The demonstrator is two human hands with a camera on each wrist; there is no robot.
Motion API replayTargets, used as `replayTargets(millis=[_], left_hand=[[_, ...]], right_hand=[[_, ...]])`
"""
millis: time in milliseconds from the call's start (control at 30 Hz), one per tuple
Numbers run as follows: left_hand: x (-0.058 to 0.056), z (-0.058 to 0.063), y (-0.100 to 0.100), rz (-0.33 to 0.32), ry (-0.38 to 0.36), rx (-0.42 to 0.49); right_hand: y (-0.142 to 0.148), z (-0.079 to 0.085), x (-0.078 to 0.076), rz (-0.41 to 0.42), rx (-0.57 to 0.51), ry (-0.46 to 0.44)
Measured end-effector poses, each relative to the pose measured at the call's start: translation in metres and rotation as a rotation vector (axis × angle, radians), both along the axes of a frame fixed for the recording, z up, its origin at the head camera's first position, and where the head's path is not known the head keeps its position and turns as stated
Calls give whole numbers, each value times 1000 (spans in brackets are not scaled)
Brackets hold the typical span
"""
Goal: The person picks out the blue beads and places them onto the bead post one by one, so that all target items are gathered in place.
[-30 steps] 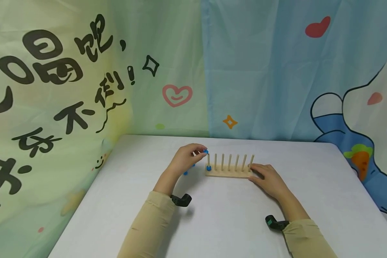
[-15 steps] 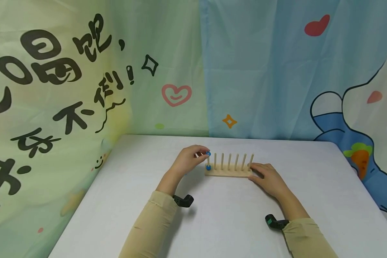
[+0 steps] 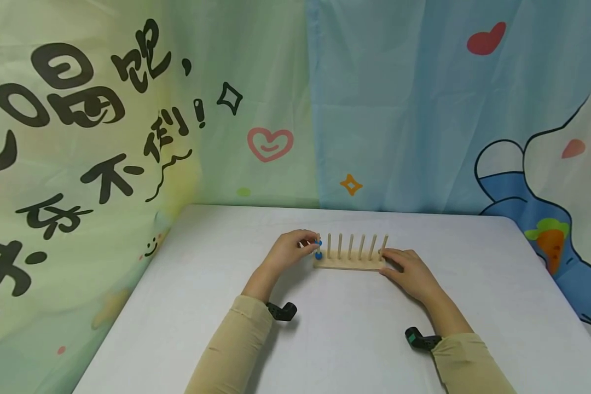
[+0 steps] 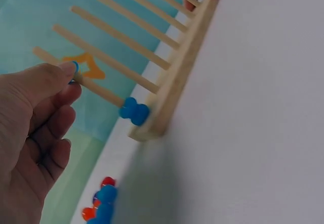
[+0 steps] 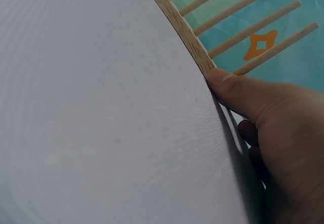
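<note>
A wooden peg board with a row of several upright pegs stands on the table. My left hand pinches a blue bead between thumb and index finger. That bead is around the leftmost peg, a little below its tip, and the fingers mostly cover it. Lower on the same peg, blue lobed beads sit at the base. My right hand grips the right end of the board, thumb on the front edge and other fingers partly hidden behind. The other pegs carry no beads.
Loose blue and red beads lie on the table left of the board, hidden behind my left hand in the head view. A white cloth covers the table. Behind it hangs a printed curtain.
My left hand has moved slightly right and down, bringing the blue bead from the leftmost peg's tip to a little way down it. The right hand keeps its grip on the board.
</note>
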State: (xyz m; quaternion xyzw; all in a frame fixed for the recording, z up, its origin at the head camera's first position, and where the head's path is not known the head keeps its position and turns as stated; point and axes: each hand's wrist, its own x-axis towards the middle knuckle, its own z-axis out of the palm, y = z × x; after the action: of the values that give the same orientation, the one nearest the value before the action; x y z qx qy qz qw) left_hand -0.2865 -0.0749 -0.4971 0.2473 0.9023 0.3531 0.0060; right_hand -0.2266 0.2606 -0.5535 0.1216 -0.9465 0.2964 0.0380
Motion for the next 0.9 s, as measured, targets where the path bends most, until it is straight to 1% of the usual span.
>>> replayTargets(millis=[100,300,367,467,667,900], left_hand=[[-1,-8,1,7,-4,-5],[-1,-21,0,27,-72,4],[0,-24,0,26,-90,16],[-1,-27,0,21,-102,19],[1,-28,1,21,-108,-21],[2,-29,2,27,-88,-51]], right_hand=[[0,0,0,0,-5,-2],[-1,1,0,2,-6,-2],[-1,1,0,1,-4,-2],[-1,0,0,-2,1,2],[-1,-1,-1,-9,1,0],[0,-1,-2,-9,-6,-16]])
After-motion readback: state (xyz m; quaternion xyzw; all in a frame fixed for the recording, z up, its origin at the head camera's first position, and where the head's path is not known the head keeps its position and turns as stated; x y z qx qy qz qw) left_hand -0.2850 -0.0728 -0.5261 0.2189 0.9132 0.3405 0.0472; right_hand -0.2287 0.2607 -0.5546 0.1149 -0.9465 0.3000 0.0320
